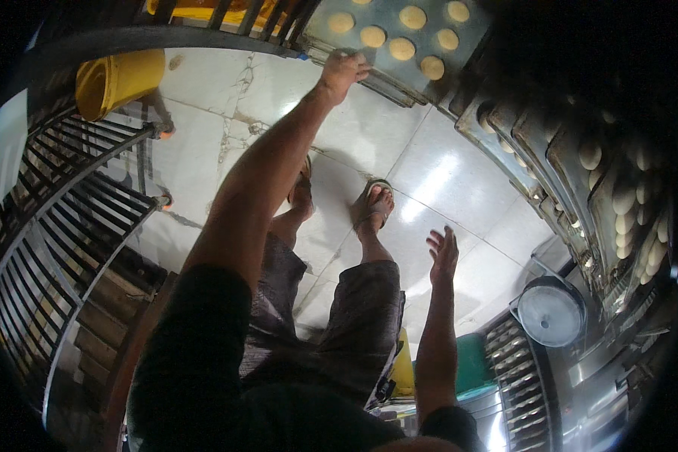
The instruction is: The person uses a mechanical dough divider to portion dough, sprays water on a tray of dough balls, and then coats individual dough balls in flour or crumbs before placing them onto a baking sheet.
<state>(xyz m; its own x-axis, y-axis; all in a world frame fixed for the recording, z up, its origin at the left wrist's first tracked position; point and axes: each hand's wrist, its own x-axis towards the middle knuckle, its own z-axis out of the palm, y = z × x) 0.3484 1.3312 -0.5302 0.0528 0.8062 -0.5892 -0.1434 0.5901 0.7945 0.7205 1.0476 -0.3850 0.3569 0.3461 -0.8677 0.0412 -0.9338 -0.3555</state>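
Note:
My left hand (344, 75) reaches far forward and grips the near edge of a metal baking tray (354, 47), its fingers curled at the rim. Round, pale dough pieces (401, 49) lie spaced out on this tray. More tray edges show just under it. On the right, my right hand (444, 252) hangs above the floor with its fingers apart, holding nothing. It is well away from the tray.
On the right, a rack of trays (516, 147) holds several dough pieces (624, 218). Below it stands a round grey lidded pot (550, 310). Dark slatted racks (75, 203) and a yellow bucket (120, 83) are at left. White tiles (429, 177) lie under my sandalled feet.

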